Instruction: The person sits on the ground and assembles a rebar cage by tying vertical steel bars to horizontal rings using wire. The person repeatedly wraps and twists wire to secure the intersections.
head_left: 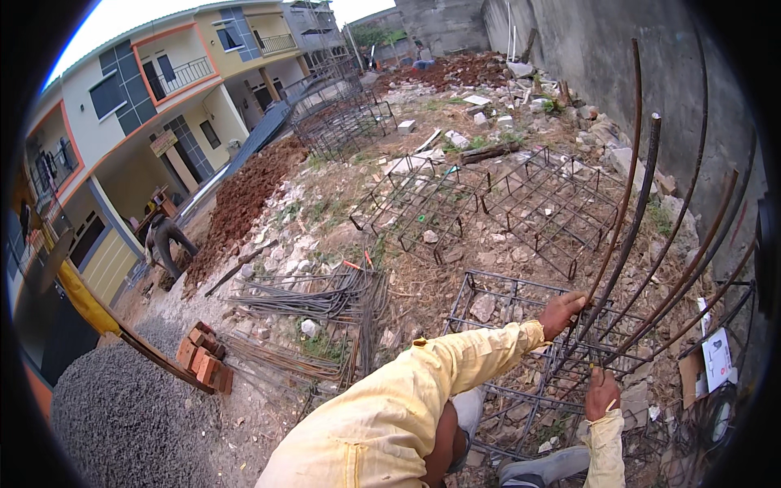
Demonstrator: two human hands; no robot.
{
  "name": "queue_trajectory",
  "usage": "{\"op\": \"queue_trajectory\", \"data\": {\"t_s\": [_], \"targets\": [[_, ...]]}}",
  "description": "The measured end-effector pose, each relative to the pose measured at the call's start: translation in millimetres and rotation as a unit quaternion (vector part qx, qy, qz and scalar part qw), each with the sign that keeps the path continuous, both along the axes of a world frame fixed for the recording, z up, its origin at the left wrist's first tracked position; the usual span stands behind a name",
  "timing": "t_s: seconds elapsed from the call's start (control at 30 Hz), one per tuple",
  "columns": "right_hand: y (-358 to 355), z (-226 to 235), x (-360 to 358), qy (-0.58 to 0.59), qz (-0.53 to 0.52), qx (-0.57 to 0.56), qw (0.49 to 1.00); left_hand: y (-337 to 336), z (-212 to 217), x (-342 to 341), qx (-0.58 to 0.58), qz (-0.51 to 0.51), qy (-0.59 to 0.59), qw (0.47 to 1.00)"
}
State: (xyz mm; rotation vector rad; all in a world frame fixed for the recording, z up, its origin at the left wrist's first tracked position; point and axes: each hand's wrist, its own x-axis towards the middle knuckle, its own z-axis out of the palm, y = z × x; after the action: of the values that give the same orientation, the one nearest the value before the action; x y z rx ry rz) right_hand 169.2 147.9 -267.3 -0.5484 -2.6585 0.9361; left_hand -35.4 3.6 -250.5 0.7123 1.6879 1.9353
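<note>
A group of long steel rebars (643, 184) rises in a bent fan on the right, standing up from a rebar cage (514, 280) on the ground. My left hand (563, 315), in a pale yellow sleeve, is closed on one of these rebars near its lower part. Lower and slightly to the right, my right hand (602, 395) is closed beside the crossing bars. Something small shows at its fingertips, too small to name. My shoes (543, 467) are beside the cage.
Other rebar cages (533, 199) lie ahead on rubble. Bundled cut rods (313, 297), red bricks (203, 358) and a gravel heap (130, 407) are at left. A concrete wall (586, 61) runs along the right, near a carton (694, 376). Another person (168, 240) bends over far left.
</note>
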Motion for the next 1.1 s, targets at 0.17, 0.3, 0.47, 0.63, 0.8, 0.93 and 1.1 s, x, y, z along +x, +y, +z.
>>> {"op": "queue_trajectory", "data": {"t_s": [0.17,0.3,0.47,0.63,0.8,0.93,1.1], "targets": [[14,-3,-2,-0.073,0.038,-0.301,0.950,-4,5,0,-0.010,-0.026,0.005,1.000],[10,27,2,-0.159,0.038,-0.548,0.821,-8,7,0,-0.025,-0.021,0.023,0.999],[18,25,1,-0.230,0.031,-0.693,0.682,-9,3,-3,-0.024,-0.034,0.019,0.999],[19,9,10,-0.062,0.104,-0.431,0.894,-3,19,3,-0.063,-0.035,0.065,0.995],[-21,7,19,0.106,0.039,0.049,0.992,-7,5,-2,0.027,-0.065,-0.030,0.997],[-32,9,23,0.081,-0.060,0.167,0.981,-6,9,1,0.021,-0.063,-0.013,0.998],[-24,-11,23,0.054,-0.027,0.139,0.988,-5,8,2,0.009,-0.048,-0.020,0.999]]}}
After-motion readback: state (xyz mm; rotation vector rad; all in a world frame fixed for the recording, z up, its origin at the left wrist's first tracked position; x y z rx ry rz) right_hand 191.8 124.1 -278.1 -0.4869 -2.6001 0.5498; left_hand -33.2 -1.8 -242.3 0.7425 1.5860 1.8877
